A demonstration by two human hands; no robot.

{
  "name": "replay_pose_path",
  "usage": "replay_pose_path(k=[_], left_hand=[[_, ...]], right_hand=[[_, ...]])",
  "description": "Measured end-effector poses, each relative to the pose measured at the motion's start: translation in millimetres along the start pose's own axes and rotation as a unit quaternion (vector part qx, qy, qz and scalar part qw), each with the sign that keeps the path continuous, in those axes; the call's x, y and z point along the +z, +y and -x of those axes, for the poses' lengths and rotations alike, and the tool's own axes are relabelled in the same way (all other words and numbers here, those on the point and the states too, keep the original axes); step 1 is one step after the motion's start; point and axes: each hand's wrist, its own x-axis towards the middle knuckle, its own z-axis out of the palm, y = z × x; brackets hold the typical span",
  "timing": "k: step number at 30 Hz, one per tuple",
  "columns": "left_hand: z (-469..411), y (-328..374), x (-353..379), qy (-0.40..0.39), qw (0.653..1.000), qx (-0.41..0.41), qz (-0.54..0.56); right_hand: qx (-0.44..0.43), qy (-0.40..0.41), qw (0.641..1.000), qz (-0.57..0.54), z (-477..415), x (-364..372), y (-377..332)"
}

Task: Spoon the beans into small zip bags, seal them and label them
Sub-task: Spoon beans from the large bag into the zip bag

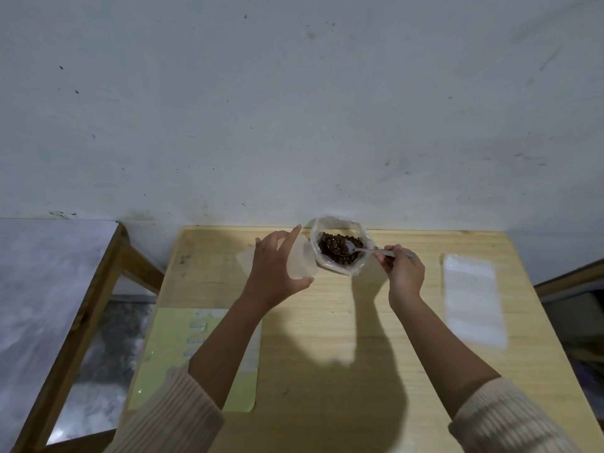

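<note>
Beans [336,251]: dark brown, heaped in an open clear plastic bag [356,228] standing at the far edge of the wooden table [327,328], about mid-width. Spoon [361,250]: metal, bowl down among the beans, handle pointing right. Right hand [404,273] pinches the handle end between curled fingers and thumb. Left hand [274,273] grips a small zip bag [299,259], translucent, raised off the table just left of the bean bag; thumb below, fingers over the top. Whether the two bags touch: cannot tell. Label sheet [163,351]: pale yellow with a column of white labels, flat at the near left corner, partly under the left forearm. Stack of clear zip bags [472,299]: flat along the right edge, well apart from the hands. Second table [49,289], wood-framed, stands left of the main one.
</note>
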Motion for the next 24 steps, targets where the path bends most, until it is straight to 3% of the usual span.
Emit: replay_pose_path(k=[5, 12, 19, 24], left_hand=[[-10, 5, 7, 0.000, 0.999, 0.015, -0.048], [-13, 16, 14, -0.013, 1.000, 0.016, 0.017], [-8, 6, 12, 0.023, 0.999, 0.034, -0.012], [-1, -3, 7, 0.009, 0.999, 0.025, -0.027]], right_hand=[[-0.039, -0.029, 0.999, 0.002, 9, -7, -21], [-0.125, -0.174, 0.976, 0.048, 28, 1, -37], [-0.139, -0.085, 0.986, 0.032, 20, -10, -26], [-0.147, -0.084, 0.980, 0.106, 18, -7, 4]])
